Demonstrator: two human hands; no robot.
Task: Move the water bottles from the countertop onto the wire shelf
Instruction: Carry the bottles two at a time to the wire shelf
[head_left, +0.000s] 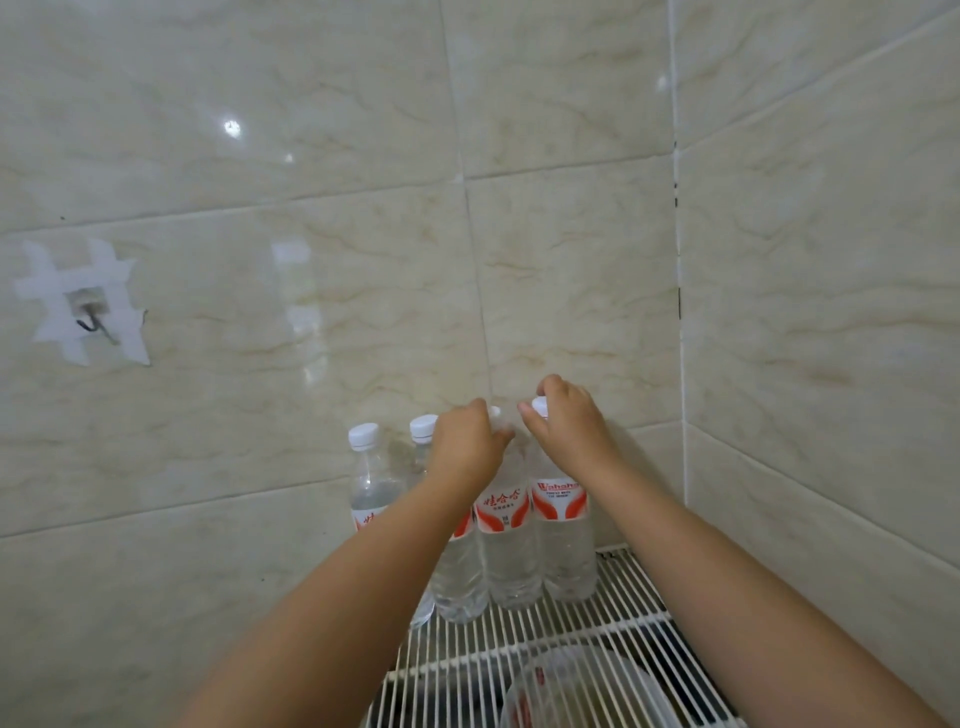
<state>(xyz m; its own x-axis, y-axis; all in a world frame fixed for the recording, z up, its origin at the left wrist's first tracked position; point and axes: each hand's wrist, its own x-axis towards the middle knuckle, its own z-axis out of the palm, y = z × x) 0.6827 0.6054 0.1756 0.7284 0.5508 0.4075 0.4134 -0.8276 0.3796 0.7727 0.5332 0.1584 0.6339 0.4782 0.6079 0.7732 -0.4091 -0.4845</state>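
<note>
Fingers of my left hand (467, 441) curl round the neck of one clear ribbed plastic bottle (506, 551); my right hand (566, 426) pinches the white screw cap of its neighbour (566, 545). Four bottles with red-and-white labels stand upright, touching in a row, on the white wire shelf (613, 623) against the glossy marbled tile wall (363, 260). A round clear container (582, 691) shows beneath the wires.

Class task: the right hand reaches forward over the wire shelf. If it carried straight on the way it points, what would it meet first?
Probably the tiled wall just behind the bottles. The right hand already grips the cap of the rightmost bottle; depth to the wall is unclear.
</note>
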